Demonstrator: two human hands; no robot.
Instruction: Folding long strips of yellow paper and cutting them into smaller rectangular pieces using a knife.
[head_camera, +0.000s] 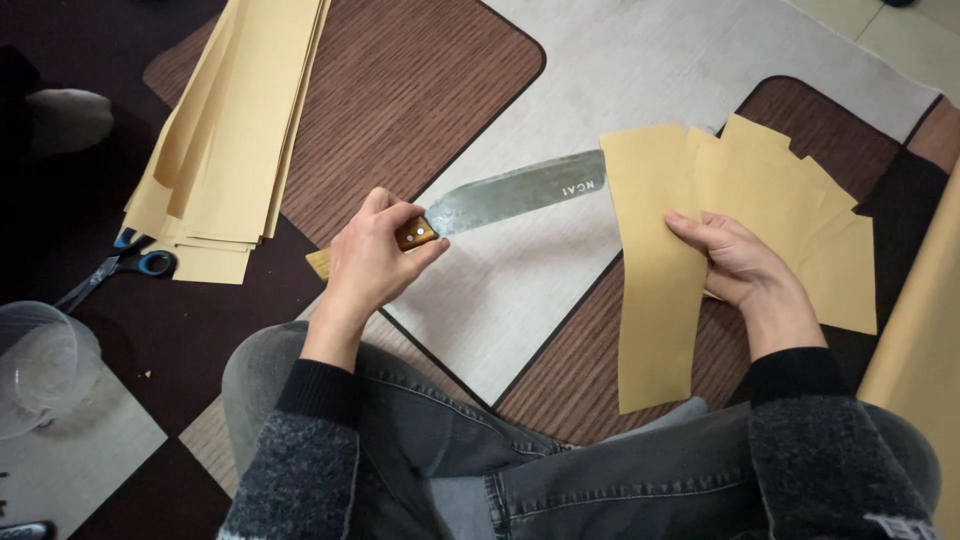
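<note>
i see my left hand (375, 255) closed tight around the wooden handle of a big knife (500, 195), whose broad steel blade runs up and to the right across the pale part of the floor mat (620, 70). the blade tip disappears under the top edge of a long tan paper sheet (655, 270). my right hand (735, 265) lies on that sheet's right side, fingers loosely curled over it and thumb tucked below, pinching the paper and a fanned stack of cut tan pieces (800, 220) that spreads out behind it. so the sheet sits between both hands, knife on its left, holding hand on its right, its lower end draping toward my jeans.

a clear plastic container (40, 365) stands at the far left edge; i cannot tell whether anything is in it.

further up left lies a thick pile of long tan strips (230, 130), well apart from the knife, with blue-handled scissors (120, 268) just beside its lower corner. a large roll or sheet of the same tan paper (925, 330) runs along the right edge, near my right forearm
</note>
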